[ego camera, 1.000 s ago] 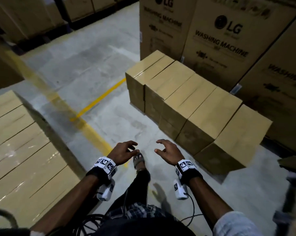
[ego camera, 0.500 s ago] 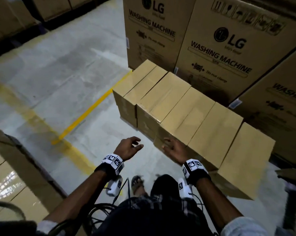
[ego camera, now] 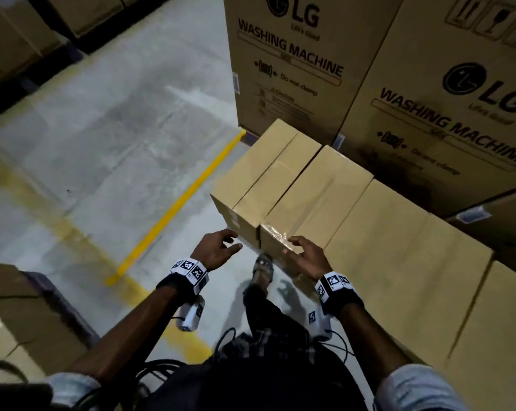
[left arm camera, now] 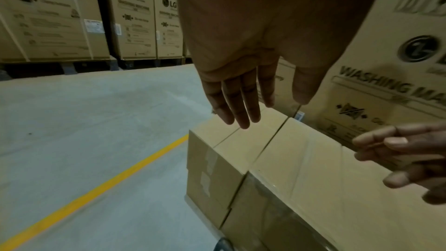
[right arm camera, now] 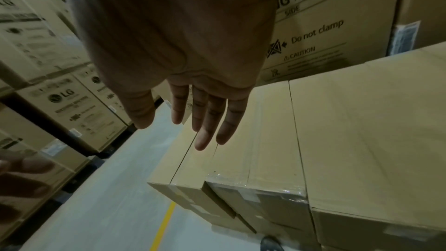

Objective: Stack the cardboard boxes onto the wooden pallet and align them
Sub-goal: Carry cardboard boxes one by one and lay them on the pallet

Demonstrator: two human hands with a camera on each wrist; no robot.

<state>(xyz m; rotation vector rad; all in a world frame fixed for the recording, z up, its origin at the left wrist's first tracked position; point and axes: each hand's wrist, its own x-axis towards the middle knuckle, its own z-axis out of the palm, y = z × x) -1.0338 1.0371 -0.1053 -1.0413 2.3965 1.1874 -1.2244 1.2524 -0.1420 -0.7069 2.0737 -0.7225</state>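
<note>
A row of plain cardboard boxes stands on the concrete floor at the right. The end box (ego camera: 259, 179) (left arm camera: 217, 169) (right arm camera: 190, 171) is the leftmost. Beside it is a box with shiny tape on its top (ego camera: 316, 197) (left arm camera: 301, 159) (right arm camera: 270, 140). My left hand (ego camera: 231, 241) (left arm camera: 241, 102) hangs in front of the end box's near face, fingers straight, holding nothing. Over the taped box's near corner my right hand (ego camera: 295, 247) (right arm camera: 205, 121) hovers with spread fingers, also empty. Whether it touches the box I cannot tell. A stack of similar boxes (ego camera: 16, 321) is at the lower left.
Tall washing machine cartons (ego camera: 295, 69) (ego camera: 458, 120) rise right behind the row. More cartons (ego camera: 13, 40) line the far left. A yellow line (ego camera: 173, 209) crosses the open floor. My sandalled foot (ego camera: 262, 268) is close to the boxes' base, and cables hang by my waist.
I have stepped closer to the row of boxes. Both hands moved forward, from over the bare floor to the near ends of the first two boxes. The left stack slid mostly out of view.
</note>
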